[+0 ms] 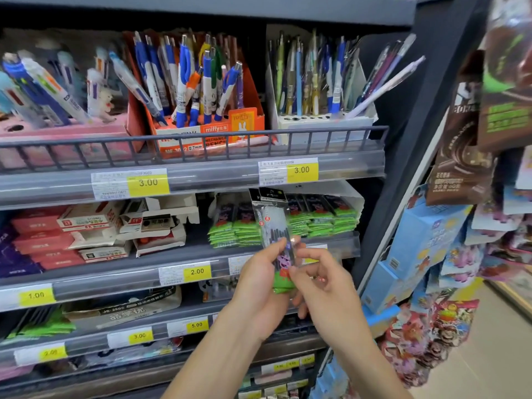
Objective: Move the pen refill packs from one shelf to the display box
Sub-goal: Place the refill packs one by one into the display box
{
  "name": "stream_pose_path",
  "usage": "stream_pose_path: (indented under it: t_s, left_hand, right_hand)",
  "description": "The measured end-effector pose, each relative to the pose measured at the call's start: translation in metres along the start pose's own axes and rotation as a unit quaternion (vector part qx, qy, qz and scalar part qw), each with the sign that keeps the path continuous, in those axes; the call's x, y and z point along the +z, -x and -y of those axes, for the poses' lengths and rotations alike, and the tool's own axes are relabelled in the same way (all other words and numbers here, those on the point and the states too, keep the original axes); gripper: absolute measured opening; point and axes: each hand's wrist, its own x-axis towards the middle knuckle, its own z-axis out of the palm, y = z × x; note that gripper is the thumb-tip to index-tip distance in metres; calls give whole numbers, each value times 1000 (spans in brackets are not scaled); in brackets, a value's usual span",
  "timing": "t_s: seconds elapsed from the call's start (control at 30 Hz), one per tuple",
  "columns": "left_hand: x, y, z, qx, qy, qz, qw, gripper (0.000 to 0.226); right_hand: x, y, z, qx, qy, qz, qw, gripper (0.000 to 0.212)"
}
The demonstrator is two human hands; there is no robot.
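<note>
Clear refill packs (pixel 273 226), two hands' fingers (pixel 280 249).

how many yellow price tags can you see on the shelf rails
8 clearly: two 3.00 tags on the top rail, a 2.00 and 1.00 below, then 5.00, 3.00, 2.00. One sits partly behind the right hand; small bottom tags are unclear.

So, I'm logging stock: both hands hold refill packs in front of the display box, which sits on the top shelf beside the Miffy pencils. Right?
Not quite. The head view shows the display box on the second shelf, below the Miffy pencils, not beside them. The rest holds: left hand and right hand hold the refill packs in front of it.
</note>
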Motion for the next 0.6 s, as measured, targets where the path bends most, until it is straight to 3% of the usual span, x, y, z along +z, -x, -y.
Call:
stream_pose_path:
  t_s: [0.17,0.3,0.4,0.47,0.5,0.53,0.6]
  left_hand:
    - [10,-11,-3,3,-26,13,1000,37]
    - [10,-17,2,-21,-68,61,996,36]
    - [1,-21,6,36,-218,33,975,42]
    - [-4,-21,5,157,-358,-55,919,35]
    - [-7,-21,3,238,-416,-93,873,28]
    - [-11,-23,1,321,-483,-119,806,20]
    - [-16,-30,-3,438,-623,-134,633,14]
  right_hand:
    - [-20,-9,-5,46,-45,7,998,16]
    - [-28,-14,-10,74,-154,5,985,21]
    - [-40,-18,-16,66,-176,-33,982,20]
    - [-50,-22,-18,54,-183,-57,980,21]
    - [-54,-26,-18,51,-184,-68,979,21]
    - [-58,-31,-16,50,-182,-77,979,21]
    - [-62,-49,-13,43,-167,-97,980,21]
